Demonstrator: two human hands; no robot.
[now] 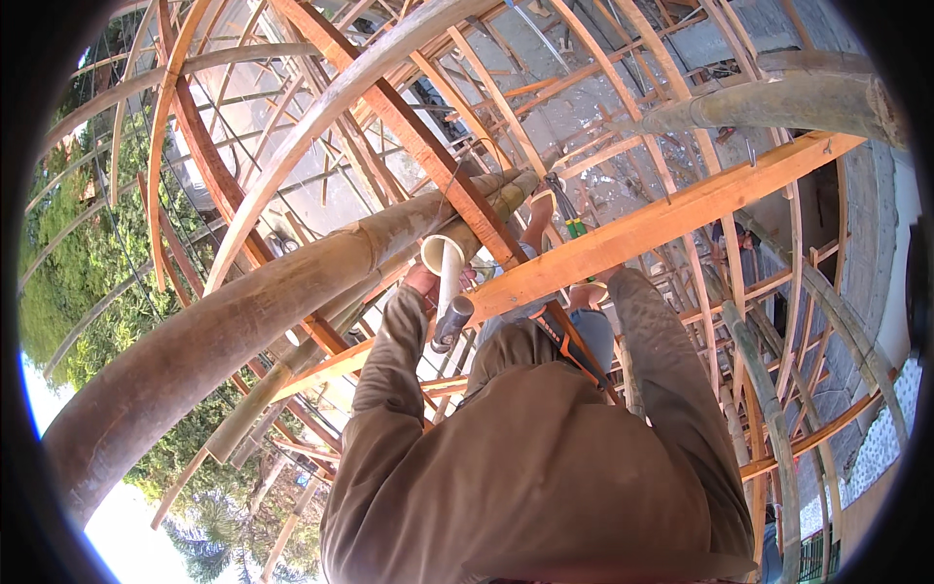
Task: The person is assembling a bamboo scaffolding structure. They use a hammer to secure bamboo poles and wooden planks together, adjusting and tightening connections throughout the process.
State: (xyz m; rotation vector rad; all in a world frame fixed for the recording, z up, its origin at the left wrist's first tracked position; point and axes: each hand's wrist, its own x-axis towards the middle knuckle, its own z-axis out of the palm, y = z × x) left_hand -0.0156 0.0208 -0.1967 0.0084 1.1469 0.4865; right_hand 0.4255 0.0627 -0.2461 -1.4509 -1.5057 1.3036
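Note:
My left hand is curled beside the cut end of a bamboo pole; some fingers show past a hammer, and what they grip is partly hidden. The hammer's pale handle rises into the pole's round hollow end, its dark head hanging below. My right hand is at the far side of an orange-brown wooden beam, which hides its fingers. Pliers with green grips are just beyond the beam, near my foot.
A thick bamboo pole slants across the left. A reddish timber crosses the beam. Curved laths and bamboo form an open frame above a grey floor far below. Trees are at left; another person is lower down on the right.

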